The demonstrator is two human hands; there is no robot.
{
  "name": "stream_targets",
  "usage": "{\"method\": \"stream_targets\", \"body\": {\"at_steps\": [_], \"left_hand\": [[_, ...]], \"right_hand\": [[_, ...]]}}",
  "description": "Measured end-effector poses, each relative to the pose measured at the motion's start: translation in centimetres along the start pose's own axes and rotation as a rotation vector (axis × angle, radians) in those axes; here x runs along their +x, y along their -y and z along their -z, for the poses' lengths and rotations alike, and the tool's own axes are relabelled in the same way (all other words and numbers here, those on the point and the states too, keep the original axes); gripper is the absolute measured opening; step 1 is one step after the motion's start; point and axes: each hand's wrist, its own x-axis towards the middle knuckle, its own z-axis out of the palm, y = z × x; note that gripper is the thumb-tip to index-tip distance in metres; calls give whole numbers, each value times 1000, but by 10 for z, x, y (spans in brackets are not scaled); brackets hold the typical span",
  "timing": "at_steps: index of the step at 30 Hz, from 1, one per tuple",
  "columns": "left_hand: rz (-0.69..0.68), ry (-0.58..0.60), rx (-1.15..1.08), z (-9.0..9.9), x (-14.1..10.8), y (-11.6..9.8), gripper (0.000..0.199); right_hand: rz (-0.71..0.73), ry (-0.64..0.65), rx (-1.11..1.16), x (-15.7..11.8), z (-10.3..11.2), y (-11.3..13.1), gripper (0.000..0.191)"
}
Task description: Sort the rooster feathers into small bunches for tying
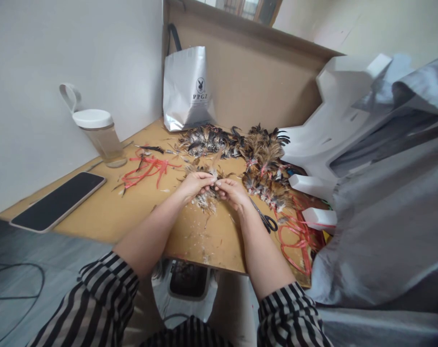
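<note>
My left hand (196, 186) and my right hand (230, 191) meet over the middle of the table, both with fingers pinched. Between their fingertips is a small pale feather (214, 169) that stands upright. Which hand bears most of it I cannot tell. Beneath and around the hands lies a loose heap of brown and whitish feathers (206, 204). Tied bunches of brown feathers (264, 149) are piled just beyond my right hand, next to a dark, whitish-flecked feather pile (208, 140). Black-handled scissors (267, 220) lie beside my right forearm, their blades partly hidden by it.
Red plastic strips (146, 168) lie at left, with more red strips (294, 236) at right. A lidded cup (103, 135) and a phone (60, 200) are on the left. A silver bag (184, 91) stands behind. White foam pieces (313, 140) and grey cloth (389, 217) border the right side.
</note>
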Motion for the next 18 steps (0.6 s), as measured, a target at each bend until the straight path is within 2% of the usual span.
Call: {"method": "stream_targets", "body": {"at_steps": [4, 6, 9, 13, 18], "left_hand": [[2, -34, -45, 2, 0, -2, 28], [10, -34, -37, 2, 0, -2, 28], [21, -26, -33, 2, 0, -2, 26], [49, -43, -70, -1, -1, -3, 20], [70, -56, -82, -4, -3, -6, 19]], "right_hand": [[134, -314, -253, 11, 20, -9, 26], [211, -412, -410, 16, 31, -16, 25], [229, -442, -701, 19, 39, -23, 28], [185, -477, -1043, 16, 35, -20, 26], [160, -599, -1169, 13, 34, -14, 20]]}}
